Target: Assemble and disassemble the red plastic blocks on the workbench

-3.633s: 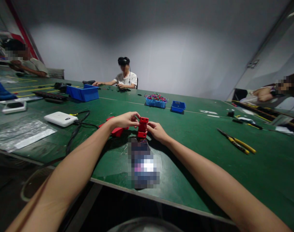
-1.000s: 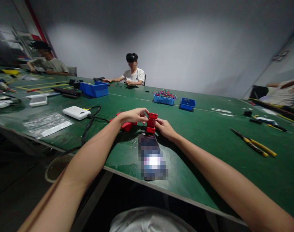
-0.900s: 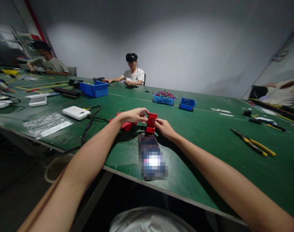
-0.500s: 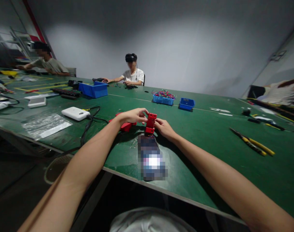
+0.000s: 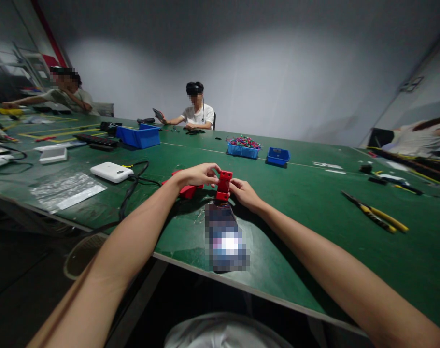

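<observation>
Between my two hands a red bracket-like block (image 5: 224, 185) with small holes stands upright, just beyond a phone. My left hand (image 5: 202, 175) grips its left side with curled fingers. On the other side, the thumb and fingers of my right hand (image 5: 244, 193) pinch its right edge. Several other red parts (image 5: 187, 191) lie partly hidden behind my left wrist. The phone (image 5: 225, 237) lies near the table's front edge, its lit screen blurred out.
Yellow-handled pliers (image 5: 375, 212) lie at right. A white power bank-like device (image 5: 111, 171) with black cable and a clear plastic bag (image 5: 67, 191) are at left. Farther back stand a blue bin (image 5: 138, 136), a bin of colourful small parts (image 5: 243, 151) and a smaller blue bin (image 5: 277, 156). Co-workers sit around.
My hands and the red block keep the same pose; the view has shifted slightly. The co-worker across has raised a dark flat device. The one at far left has an arm stretched out.
</observation>
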The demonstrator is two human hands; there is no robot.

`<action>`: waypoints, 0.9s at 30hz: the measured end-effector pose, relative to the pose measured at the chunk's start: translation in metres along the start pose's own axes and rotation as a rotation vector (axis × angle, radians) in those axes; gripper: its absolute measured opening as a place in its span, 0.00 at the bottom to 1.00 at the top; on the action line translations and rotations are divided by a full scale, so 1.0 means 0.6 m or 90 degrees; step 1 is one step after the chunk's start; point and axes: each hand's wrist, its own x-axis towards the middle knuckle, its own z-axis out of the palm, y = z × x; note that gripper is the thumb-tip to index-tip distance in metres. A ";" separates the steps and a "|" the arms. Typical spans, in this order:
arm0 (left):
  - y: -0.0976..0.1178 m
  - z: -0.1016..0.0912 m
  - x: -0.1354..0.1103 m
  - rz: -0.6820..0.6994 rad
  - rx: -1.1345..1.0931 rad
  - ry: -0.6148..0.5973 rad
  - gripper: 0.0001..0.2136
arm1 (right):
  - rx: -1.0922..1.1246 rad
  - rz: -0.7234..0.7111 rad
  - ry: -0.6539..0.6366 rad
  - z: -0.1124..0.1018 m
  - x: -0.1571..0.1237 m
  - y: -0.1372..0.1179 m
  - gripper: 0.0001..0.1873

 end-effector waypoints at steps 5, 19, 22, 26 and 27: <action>0.005 0.001 -0.002 -0.013 0.013 0.005 0.19 | -0.015 -0.002 0.005 -0.001 0.001 0.004 0.22; 0.006 0.001 -0.001 -0.020 0.033 -0.006 0.18 | -0.048 -0.007 0.008 -0.002 0.000 0.002 0.22; 0.005 0.003 0.000 -0.017 0.020 -0.007 0.19 | -0.042 -0.009 0.008 -0.002 0.000 0.003 0.22; 0.004 0.003 0.001 -0.023 0.019 0.001 0.20 | -0.049 -0.011 0.011 -0.002 0.001 0.003 0.22; 0.004 0.003 0.001 -0.022 0.024 0.003 0.20 | -0.054 -0.012 0.012 -0.002 0.001 0.003 0.22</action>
